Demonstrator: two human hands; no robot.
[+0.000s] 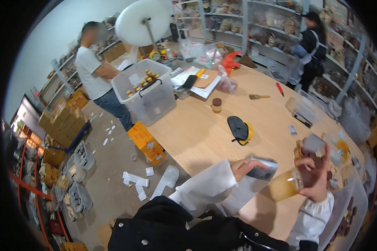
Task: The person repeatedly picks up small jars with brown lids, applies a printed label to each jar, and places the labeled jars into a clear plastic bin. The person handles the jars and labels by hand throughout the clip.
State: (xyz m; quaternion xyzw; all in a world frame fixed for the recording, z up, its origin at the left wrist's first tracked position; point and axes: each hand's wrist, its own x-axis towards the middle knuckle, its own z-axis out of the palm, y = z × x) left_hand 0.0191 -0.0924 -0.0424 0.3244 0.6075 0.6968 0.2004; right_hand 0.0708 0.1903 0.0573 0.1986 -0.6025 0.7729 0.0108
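My left hand grips a roll of labels, and a white backing strip hangs from it over the table edge. My right hand holds a glass jar of yellowish contents, tilted on its side, with the lid end towards the palm. A small greyish label appears at the raised fingertips of that hand; blur hides how it is held. Behind the right hand, several brown-lidded jars stand partly covered.
On the wooden table are a lidded jar, a black-and-yellow cap, a brush and a red-handled tool. A plastic bin holds gold-lidded bottles; another bin is at right. Two people stand beyond.
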